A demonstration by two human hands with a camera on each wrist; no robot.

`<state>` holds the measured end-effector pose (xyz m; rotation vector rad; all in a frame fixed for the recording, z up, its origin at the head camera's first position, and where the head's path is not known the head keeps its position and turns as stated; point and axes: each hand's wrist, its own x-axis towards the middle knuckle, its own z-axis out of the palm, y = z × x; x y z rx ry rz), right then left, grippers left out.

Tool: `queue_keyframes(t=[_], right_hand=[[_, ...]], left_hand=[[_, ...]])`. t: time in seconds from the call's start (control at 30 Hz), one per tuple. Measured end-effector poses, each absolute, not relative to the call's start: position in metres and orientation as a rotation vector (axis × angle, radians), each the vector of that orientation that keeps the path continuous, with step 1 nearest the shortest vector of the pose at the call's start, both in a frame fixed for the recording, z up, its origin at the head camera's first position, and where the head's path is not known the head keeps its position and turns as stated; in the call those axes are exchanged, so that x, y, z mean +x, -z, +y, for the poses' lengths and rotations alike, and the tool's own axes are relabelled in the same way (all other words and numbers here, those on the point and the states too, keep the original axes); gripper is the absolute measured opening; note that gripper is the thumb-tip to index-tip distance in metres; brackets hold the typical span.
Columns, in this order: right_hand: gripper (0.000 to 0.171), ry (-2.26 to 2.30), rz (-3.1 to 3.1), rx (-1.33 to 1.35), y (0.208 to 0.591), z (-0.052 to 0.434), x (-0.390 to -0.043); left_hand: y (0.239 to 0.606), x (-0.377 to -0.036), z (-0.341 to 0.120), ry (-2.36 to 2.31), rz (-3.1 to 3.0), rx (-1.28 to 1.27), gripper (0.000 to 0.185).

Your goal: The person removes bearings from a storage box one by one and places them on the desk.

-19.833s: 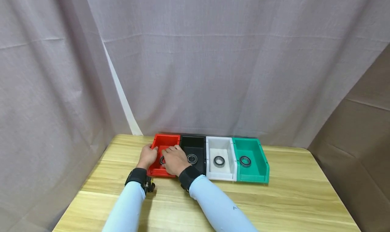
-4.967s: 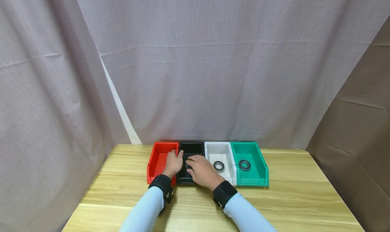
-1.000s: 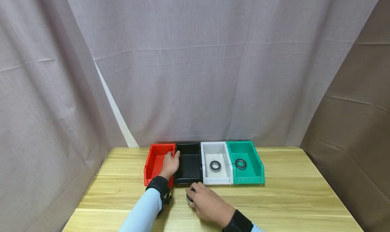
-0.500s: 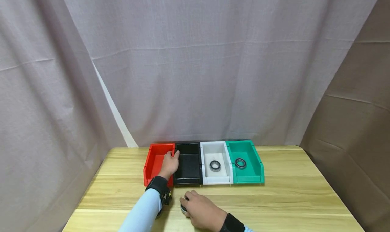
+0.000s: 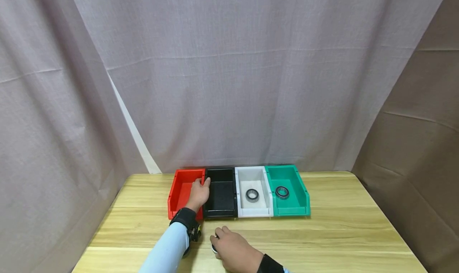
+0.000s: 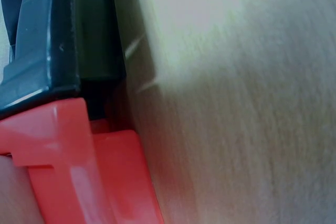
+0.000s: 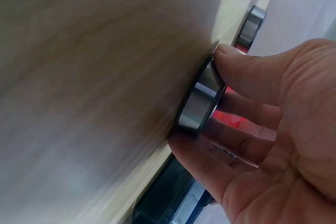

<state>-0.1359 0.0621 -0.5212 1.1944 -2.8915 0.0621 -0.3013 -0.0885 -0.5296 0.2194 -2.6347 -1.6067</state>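
Note:
In the head view my left hand (image 5: 199,194) grips the adjoining walls of the red bin (image 5: 173,193) and the black bin (image 5: 221,201), fingers on the red side and thumb on the black. My right hand (image 5: 234,249) is on the table in front of the bins. Its thumb and fingers pinch a ball bearing (image 7: 199,103) by the rim, low over or touching the wood; only a sliver shows in the head view. A second bearing (image 7: 251,27) stands beyond the thumb in the right wrist view. No bearing shows in the red or black bin.
The white bin (image 5: 255,212) holds one bearing (image 5: 252,195), and the green bin (image 5: 295,210) holds another bearing (image 5: 282,192). All the bins stand side by side at the back of the wooden table (image 5: 340,225), before a grey curtain (image 5: 229,85).
Earlier, bearings lay in the red and black bins. My left hand moved from the red bin's left wall to its right. My right hand carried the black bin's bearing toward me onto the table.

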Motion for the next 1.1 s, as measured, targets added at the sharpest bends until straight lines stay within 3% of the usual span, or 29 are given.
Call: queue_keyframes(t=[0.83,1.1], right_hand=[[0.030,-0.067,-2.877,1.161,0.5238,0.0614,-0.1344],[0.042,-0.069,-2.911,1.174,0.5234,0.0624,-0.1345]], left_hand=[[0.5248,-0.2981,-0.0871,1.559,-2.633,0.197,0.048],[0.5247,-0.2962,-0.0873,1.464,-2.635,0.191,0.044]])
